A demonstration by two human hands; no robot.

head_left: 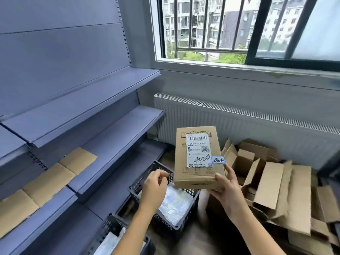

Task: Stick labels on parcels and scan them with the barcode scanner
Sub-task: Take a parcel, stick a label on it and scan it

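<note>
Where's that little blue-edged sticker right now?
Head view, centre-right: the sticker is on the parcel, at the white label's lower right corner, just above the right hand.

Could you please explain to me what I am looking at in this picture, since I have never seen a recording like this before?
There is no machine here. The single picture comes from a wide-angle camera worn on a person's head, looking forward and down, so the two arms at the bottom are the wearer's own. The right hand grips a cardboard parcel at its near end, thumb on top. The parcel carries a white shipping label with a small blue-edged sticker at its corner. The left hand hovers with loosely curled fingers, holding nothing, above a black crate of white plastic-wrapped packets. To the left stand blue-grey shelves with flat cardboard sheets on them. To the right lies a pile of opened boxes. No barcode scanner is in view.
</note>
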